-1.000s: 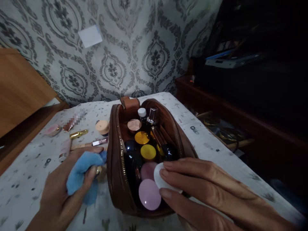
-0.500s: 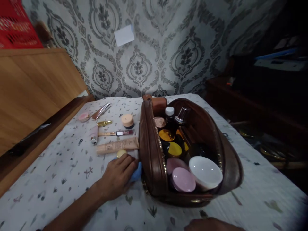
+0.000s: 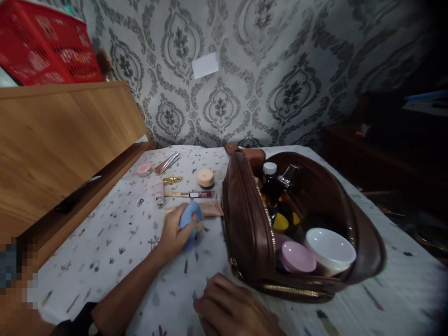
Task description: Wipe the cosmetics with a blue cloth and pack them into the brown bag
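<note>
My left hand (image 3: 177, 231) is closed around a crumpled blue cloth (image 3: 191, 219), in front of a beige squeeze tube (image 3: 212, 209) that it partly covers. Right beside the cloth a small cream-coloured round item (image 3: 199, 226) shows in part. My right hand (image 3: 233, 305) is low in the view, fingers curled; whatever it may hold is hidden. To its right stands an unzipped brown leather bag (image 3: 245, 224). Inside are a white bowl-shaped lid (image 3: 331, 249), a pink round lid (image 3: 297, 256), a white-capped bottle (image 3: 269, 169) and a silver-capped bottle (image 3: 290, 175).
Behind my left hand lie a lip gloss tube (image 3: 201, 194), a peach-lidded jar (image 3: 206, 178), a gold tube (image 3: 172, 180), a pale pink tube (image 3: 159, 195) and a pink compact (image 3: 143, 170). A wooden panel (image 3: 77, 126) borders the left, a red basket (image 3: 52, 46) above it.
My left hand has lifted the blue cloth away from the bag's side, up before the beige tube. My right hand has come further into view. The whole scene has shifted rightward.
</note>
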Available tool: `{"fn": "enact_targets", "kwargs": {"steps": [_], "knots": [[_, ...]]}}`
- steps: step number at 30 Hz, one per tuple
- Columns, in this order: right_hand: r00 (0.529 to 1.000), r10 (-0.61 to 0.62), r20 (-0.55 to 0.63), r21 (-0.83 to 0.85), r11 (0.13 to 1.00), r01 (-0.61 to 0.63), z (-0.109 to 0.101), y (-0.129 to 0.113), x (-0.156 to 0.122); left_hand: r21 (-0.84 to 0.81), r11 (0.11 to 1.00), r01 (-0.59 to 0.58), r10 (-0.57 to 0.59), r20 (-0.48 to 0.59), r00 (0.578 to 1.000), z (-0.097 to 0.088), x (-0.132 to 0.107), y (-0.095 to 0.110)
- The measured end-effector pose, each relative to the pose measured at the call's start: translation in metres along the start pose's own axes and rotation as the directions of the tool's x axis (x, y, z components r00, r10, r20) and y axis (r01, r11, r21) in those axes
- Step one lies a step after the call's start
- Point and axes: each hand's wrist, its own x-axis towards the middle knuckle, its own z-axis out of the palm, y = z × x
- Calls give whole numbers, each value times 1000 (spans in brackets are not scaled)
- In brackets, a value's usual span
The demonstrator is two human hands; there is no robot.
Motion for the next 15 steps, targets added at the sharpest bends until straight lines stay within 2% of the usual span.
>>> {"fn": "enact_targets", "kwargs": {"steps": [3,5,7,9,11,12,13,14,15], "knots": [[993,32,111,34,999,-36,3,-6,13,-201,962,182,-212,-140,967,-8,8,-13],[983,76,165,101,991,-93,2,-7,20,-302,925,233,-297,-188,936,-12,12,-24],[980,131,152,185,970,-159,2,-5,24,-305,924,232,-299,-199,933,-16,15,-32],[978,189,91,260,943,-207,5,-1,24,-209,961,182,-219,-172,960,-18,16,-34],[972,231,34,310,923,-230,9,2,21,-46,996,71,-73,-46,996,-16,14,-31],[969,246,14,324,916,-237,10,3,18,21,1000,0,-1,35,999,-14,12,-28],[966,258,-2,331,912,-243,12,4,16,82,993,-85,73,132,989,-12,10,-24],[964,265,-14,332,911,-246,13,5,14,133,974,-183,147,241,959,-9,7,-21],[963,268,-21,327,912,-247,13,6,12,172,941,-291,215,360,908,-6,5,-17]]}}
